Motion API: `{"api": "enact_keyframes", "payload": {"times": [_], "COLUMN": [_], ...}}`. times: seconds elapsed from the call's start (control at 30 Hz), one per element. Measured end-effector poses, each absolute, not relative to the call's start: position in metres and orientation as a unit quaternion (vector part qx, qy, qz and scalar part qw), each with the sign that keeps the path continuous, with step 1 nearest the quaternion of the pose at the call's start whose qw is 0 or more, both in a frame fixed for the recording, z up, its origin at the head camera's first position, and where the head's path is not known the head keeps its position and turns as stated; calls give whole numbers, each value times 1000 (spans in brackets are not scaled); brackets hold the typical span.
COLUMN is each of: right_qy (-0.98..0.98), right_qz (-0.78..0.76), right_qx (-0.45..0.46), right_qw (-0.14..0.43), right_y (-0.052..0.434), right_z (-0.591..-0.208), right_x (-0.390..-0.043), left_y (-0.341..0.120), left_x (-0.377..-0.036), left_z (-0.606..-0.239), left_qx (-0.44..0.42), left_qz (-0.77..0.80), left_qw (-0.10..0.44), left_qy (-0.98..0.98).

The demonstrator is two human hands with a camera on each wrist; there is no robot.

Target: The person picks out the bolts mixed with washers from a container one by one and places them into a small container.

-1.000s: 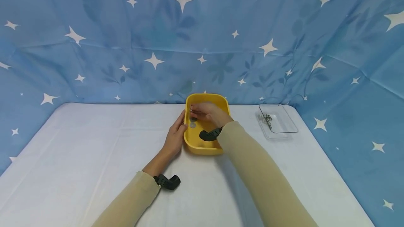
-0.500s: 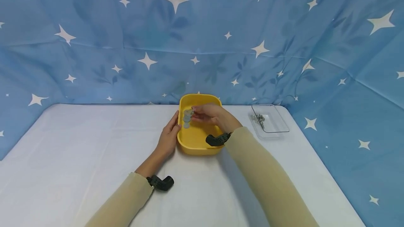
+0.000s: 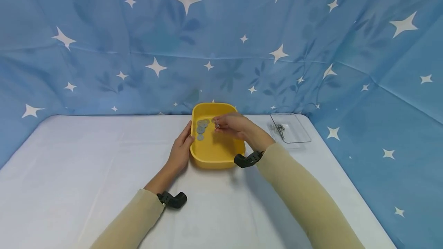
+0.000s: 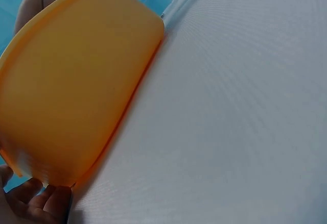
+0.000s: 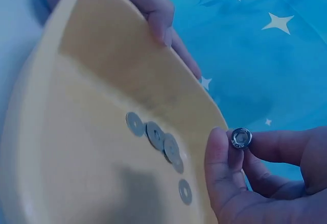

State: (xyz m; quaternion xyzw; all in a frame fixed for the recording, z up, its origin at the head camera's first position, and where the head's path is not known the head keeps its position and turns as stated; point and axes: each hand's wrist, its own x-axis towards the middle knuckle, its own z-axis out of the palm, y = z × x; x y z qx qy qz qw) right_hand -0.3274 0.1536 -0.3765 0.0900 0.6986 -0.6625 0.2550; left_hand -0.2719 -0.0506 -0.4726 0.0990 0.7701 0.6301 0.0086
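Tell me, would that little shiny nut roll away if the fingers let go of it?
Probably a little. The nut looks round and metal, so it could roll or bounce. But the right hand pinches it above the yellow tray, whose raised walls would likely stop it beside the flat washers.

I looked for words and numbers and found none I could read. The yellow tub point(image 3: 216, 156), the blue star cloth point(image 3: 221, 49) and the clear tray point(image 3: 294, 135) all had no writing on them.
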Motion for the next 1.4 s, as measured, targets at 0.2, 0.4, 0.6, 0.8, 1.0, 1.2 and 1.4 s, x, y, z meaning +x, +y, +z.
{"api": "enact_keyframes", "payload": {"times": [0.2,0.4,0.6,0.8,1.0,1.2,1.4], "right_qy": [717,737,767,780,784,792,814], "right_qz": [-653,-639,-607,-592,-592,-588,-555], "right_qx": [74,39,21,47,47,48,84], "right_qw": [230,216,206,197,180,158,150], "right_y": [175,202,238,277,307,335,355], "right_z": [-374,-368,-361,-362,-362,-365,-372], "right_x": [-317,-309,-307,-306,-305,-304,-304], "left_y": [-51,-50,-51,-51,-53,-53,-51], "left_x": [-274,-272,-272,-273,-273,-272,-271], "left_z": [-473,-474,-474,-475,-475,-473,-473], "left_qx": [102,104,100,111,104,104,100], "left_qz": [627,627,634,637,632,629,629], "left_qw": [5,4,3,1,-1,3,8], "left_qy": [773,772,767,763,768,770,771]}}
